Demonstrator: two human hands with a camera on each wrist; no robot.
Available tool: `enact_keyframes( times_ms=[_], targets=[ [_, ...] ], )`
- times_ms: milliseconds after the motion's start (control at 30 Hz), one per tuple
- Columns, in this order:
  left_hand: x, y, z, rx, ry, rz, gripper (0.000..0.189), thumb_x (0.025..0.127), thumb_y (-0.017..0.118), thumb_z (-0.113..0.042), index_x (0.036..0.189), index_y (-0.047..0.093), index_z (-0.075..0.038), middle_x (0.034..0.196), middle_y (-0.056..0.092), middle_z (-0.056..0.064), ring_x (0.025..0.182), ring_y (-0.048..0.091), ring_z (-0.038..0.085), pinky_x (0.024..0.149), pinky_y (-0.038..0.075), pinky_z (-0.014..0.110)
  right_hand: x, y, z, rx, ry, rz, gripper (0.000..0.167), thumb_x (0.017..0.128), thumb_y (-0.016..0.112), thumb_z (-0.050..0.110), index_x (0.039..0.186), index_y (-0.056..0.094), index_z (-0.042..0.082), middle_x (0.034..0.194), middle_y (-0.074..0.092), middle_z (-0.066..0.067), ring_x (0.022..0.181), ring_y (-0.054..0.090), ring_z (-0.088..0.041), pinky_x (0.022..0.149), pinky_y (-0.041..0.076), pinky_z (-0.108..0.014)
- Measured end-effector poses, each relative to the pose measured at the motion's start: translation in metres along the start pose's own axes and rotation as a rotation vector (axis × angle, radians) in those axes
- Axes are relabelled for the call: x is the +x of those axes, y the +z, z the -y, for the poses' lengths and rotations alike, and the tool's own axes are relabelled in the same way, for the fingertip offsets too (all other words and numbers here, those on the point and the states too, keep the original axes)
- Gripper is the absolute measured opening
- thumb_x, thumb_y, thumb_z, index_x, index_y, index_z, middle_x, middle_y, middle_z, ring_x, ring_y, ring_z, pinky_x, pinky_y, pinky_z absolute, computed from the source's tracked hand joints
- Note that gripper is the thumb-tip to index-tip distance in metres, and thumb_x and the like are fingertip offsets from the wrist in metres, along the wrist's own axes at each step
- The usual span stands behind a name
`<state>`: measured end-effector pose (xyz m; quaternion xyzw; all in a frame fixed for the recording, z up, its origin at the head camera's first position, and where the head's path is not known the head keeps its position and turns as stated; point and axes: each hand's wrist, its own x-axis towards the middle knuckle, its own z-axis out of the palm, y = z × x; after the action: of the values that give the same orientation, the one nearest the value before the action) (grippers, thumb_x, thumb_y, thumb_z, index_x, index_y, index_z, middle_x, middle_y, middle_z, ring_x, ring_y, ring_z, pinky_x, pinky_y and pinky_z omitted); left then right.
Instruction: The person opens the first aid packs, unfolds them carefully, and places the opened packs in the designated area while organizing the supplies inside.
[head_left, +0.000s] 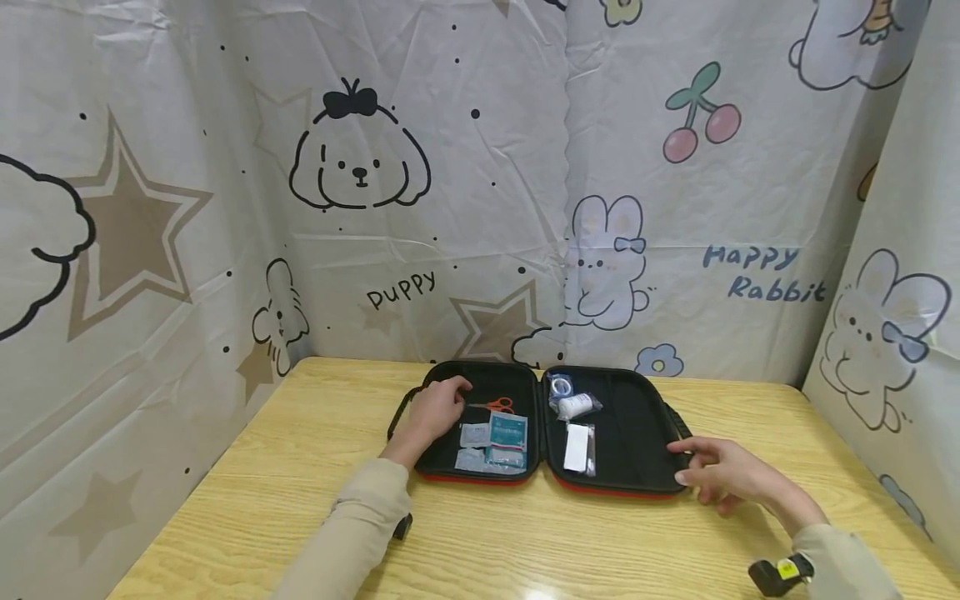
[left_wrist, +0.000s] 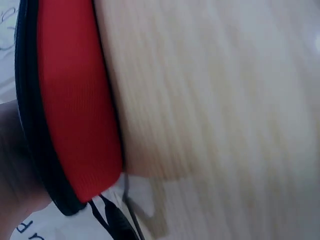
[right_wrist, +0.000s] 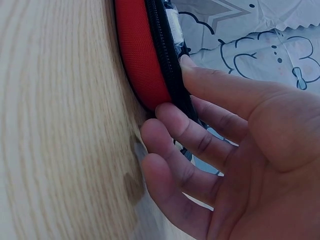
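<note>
An unzipped first-aid case [head_left: 637, 442] lies spread flat on the table, black inside and red outside. My left hand [head_left: 437, 410] reaches over the left half, fingers bent down beside orange-handled scissors [head_left: 501, 405]; I cannot tell whether its fingers hold anything. In the left wrist view, the red case side [left_wrist: 80, 100] hides most of that hand. My right hand [head_left: 723, 471] grips the case's near right corner, thumb on the zippered rim [right_wrist: 172, 65] and fingertips against the red side. Teal and clear packets [head_left: 507, 433] lie below the scissors.
In the right half sit a tape roll [head_left: 560, 386], a wrapped white roll [head_left: 576, 406] and a white packet [head_left: 577, 448]. A carry handle [head_left: 678, 419] sticks out at the right. Wooden table [head_left: 540, 542] surrounds the case, with a printed curtain [head_left: 480, 200] behind.
</note>
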<state>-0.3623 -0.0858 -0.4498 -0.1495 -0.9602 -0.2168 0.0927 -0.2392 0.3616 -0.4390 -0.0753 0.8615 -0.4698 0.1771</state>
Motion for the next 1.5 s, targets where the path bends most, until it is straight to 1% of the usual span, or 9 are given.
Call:
enact_keyframes(
  times_ms=[67, 167, 367, 533, 700, 933, 1233, 1333, 1500],
  targets=[
    [-0.001, 0.001, -0.003, 0.011, 0.024, 0.002, 0.032, 0.092, 0.062, -0.007, 0.122, 0.067, -0.016, 0.085, 0.070, 0.001, 0.064, 0.057, 0.013, 0.061, 0.047, 0.032, 0.000, 0.000, 0.000, 0.004, 0.004, 0.001, 0.065, 0.091, 0.071, 0.021, 0.144, 0.041, -0.005, 0.084, 0.057, -0.004, 0.062, 0.058, -0.015, 0.048, 0.048, -0.028],
    [-0.001, 0.000, -0.005, 0.007, 0.033, 0.031, 0.038, 0.091, 0.060, -0.005, 0.127, 0.064, -0.016, 0.089, 0.071, 0.002, 0.067, 0.059, 0.014, 0.064, 0.050, 0.035, 0.000, 0.001, 0.000, 0.004, 0.001, 0.001, 0.065, 0.091, 0.071, 0.021, 0.143, 0.041, -0.005, 0.084, 0.057, -0.004, 0.062, 0.058, -0.015, 0.048, 0.048, -0.029],
    [-0.002, -0.010, -0.004, -0.008, 0.015, 0.120, 0.045, 0.092, 0.060, -0.005, 0.136, 0.058, -0.015, 0.110, 0.073, 0.009, 0.095, 0.068, 0.023, 0.085, 0.054, 0.045, 0.001, 0.000, -0.001, 0.001, -0.011, 0.007, 0.065, 0.092, 0.070, 0.020, 0.144, 0.041, -0.005, 0.083, 0.057, -0.005, 0.061, 0.058, -0.015, 0.047, 0.048, -0.029],
    [-0.002, -0.015, -0.003, -0.014, -0.006, 0.114, 0.036, 0.094, 0.060, -0.007, 0.130, 0.061, -0.013, 0.117, 0.071, 0.008, 0.106, 0.068, 0.024, 0.093, 0.053, 0.046, 0.000, -0.001, -0.002, 0.000, -0.008, 0.004, 0.065, 0.092, 0.071, 0.021, 0.143, 0.041, -0.005, 0.084, 0.057, -0.004, 0.061, 0.058, -0.015, 0.047, 0.048, -0.028],
    [-0.001, -0.015, -0.010, -0.021, 0.044, 0.115, 0.029, 0.094, 0.063, -0.012, 0.123, 0.066, -0.012, 0.117, 0.070, 0.007, 0.108, 0.065, 0.023, 0.096, 0.051, 0.045, 0.000, -0.001, -0.002, -0.009, -0.008, 0.003, 0.065, 0.091, 0.071, 0.020, 0.143, 0.042, -0.006, 0.083, 0.057, -0.004, 0.061, 0.059, -0.015, 0.047, 0.048, -0.028],
    [0.002, -0.007, -0.029, -0.012, 0.133, 0.146, 0.026, 0.094, 0.065, -0.018, 0.120, 0.069, -0.014, 0.113, 0.069, 0.004, 0.105, 0.064, 0.019, 0.095, 0.050, 0.042, 0.001, -0.001, -0.002, -0.006, -0.002, -0.002, 0.066, 0.091, 0.071, 0.022, 0.143, 0.042, -0.005, 0.083, 0.057, -0.004, 0.062, 0.059, -0.015, 0.047, 0.049, -0.029],
    [0.007, 0.002, -0.062, -0.094, 0.241, 0.229, 0.032, 0.097, 0.064, -0.026, 0.125, 0.067, -0.012, 0.120, 0.067, 0.006, 0.106, 0.063, 0.022, 0.093, 0.051, 0.040, 0.000, -0.001, -0.002, 0.003, -0.015, 0.006, 0.064, 0.092, 0.070, 0.020, 0.143, 0.041, -0.005, 0.084, 0.057, -0.005, 0.062, 0.058, -0.015, 0.048, 0.049, -0.029],
    [0.008, 0.008, -0.072, -0.069, 0.261, 0.244, 0.032, 0.097, 0.063, -0.030, 0.126, 0.067, -0.017, 0.119, 0.066, 0.002, 0.106, 0.062, 0.018, 0.093, 0.051, 0.037, -0.001, -0.001, -0.001, 0.009, -0.021, 0.009, 0.064, 0.092, 0.070, 0.020, 0.143, 0.041, -0.006, 0.083, 0.057, -0.005, 0.062, 0.059, -0.015, 0.048, 0.049, -0.029],
    [0.009, 0.022, -0.085, -0.032, 0.250, 0.268, 0.033, 0.097, 0.062, -0.040, 0.125, 0.067, -0.023, 0.121, 0.062, -0.002, 0.109, 0.060, 0.014, 0.095, 0.050, 0.036, -0.001, 0.000, 0.000, 0.015, -0.024, 0.012, 0.065, 0.092, 0.070, 0.021, 0.143, 0.041, -0.006, 0.083, 0.057, -0.004, 0.062, 0.058, -0.014, 0.048, 0.048, -0.028]
  ],
)
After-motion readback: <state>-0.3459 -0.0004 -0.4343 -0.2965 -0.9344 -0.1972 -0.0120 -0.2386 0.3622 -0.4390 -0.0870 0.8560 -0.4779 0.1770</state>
